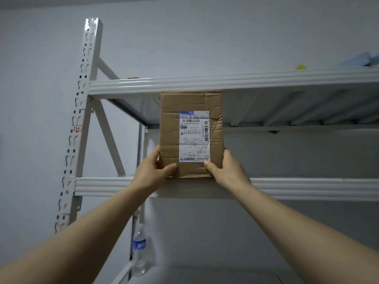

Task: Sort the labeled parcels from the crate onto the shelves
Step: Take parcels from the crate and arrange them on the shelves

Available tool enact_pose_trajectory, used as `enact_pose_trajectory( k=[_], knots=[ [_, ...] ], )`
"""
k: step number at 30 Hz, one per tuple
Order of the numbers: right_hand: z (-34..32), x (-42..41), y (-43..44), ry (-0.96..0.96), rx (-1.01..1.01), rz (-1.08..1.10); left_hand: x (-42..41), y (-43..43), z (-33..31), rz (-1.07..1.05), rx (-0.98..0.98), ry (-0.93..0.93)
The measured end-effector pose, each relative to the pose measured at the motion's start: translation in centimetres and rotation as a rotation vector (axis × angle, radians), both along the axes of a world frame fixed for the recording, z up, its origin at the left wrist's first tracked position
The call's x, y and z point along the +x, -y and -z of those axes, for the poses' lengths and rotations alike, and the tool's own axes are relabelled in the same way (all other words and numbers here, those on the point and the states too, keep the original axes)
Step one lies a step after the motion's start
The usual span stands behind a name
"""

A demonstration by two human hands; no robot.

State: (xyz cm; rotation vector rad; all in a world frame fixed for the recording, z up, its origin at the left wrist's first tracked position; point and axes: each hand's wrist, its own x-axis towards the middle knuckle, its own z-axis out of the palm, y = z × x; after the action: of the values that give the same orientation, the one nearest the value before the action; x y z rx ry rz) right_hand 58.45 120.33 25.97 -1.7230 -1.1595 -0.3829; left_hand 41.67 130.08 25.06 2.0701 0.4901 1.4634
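Note:
A brown cardboard parcel (pixel 170 128) with a white shipping label (pixel 194 136) stands upright in front of me, label facing me. Its bottom edge sits at the front beam of the middle shelf (pixel 307 187) of a white metal rack. My left hand (pixel 152 169) grips its lower left corner and my right hand (pixel 224 168) grips its lower right corner, thumbs on the front face. The parcel's top reaches the beam of the upper shelf (pixel 266 80). The crate is out of view.
The rack's perforated upright post (pixel 82 111) stands at the left with diagonal braces. A clear water bottle (pixel 139 251) stands on a lower level by the rear post. Blue and yellow items (pixel 356 62) lie on the upper shelf, far right. A plain wall is behind.

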Motion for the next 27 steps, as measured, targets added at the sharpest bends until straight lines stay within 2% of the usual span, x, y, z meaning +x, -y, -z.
enact_pose_trajectory(
  k=[9, 17, 27],
  knots=[
    [-1.3, 1.8, -2.4, 0.06, -0.105, 0.124, 2.0, -3.3, -1.8, -0.142, 0.046, -0.226],
    [-0.9, 2.0, -3.8, 0.069, -0.104, 0.157, 2.9, -4.9, -2.2, -0.222, 0.102, -0.333],
    [-1.0, 1.5, -3.6, 0.053, -0.164, 0.173, 3.4, -3.5, -1.8, -0.326, 0.027, -0.398]
  ],
)
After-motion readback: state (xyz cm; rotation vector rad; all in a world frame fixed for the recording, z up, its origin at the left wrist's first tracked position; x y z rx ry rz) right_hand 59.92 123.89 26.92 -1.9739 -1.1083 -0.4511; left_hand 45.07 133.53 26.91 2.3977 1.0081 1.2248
